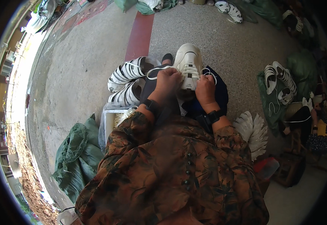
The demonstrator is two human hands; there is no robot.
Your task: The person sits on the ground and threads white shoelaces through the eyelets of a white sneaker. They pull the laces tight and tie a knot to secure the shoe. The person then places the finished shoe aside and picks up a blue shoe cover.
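A cream-white sneaker (188,56) rests on my lap, its toe pointing away from me and its opening towards me. White shoelace (190,70) crosses its tongue in several rows. My left hand (168,80) is closed at the left eyelet edge, with a loop of lace curving out beside it. Over on the right edge, my right hand (206,89) pinches the lace too, and another loop sticks out past its fingers. The fingertips partly hide the lace ends.
Nested black-and-white shoe uppers (125,77) sit left of my legs, above a white box (110,122) of laces. A green sack (79,157) lies lower left. White shoe pieces (250,131) are stacked at my right. Further right, another person sits beside shoes (282,80) on green sacking.
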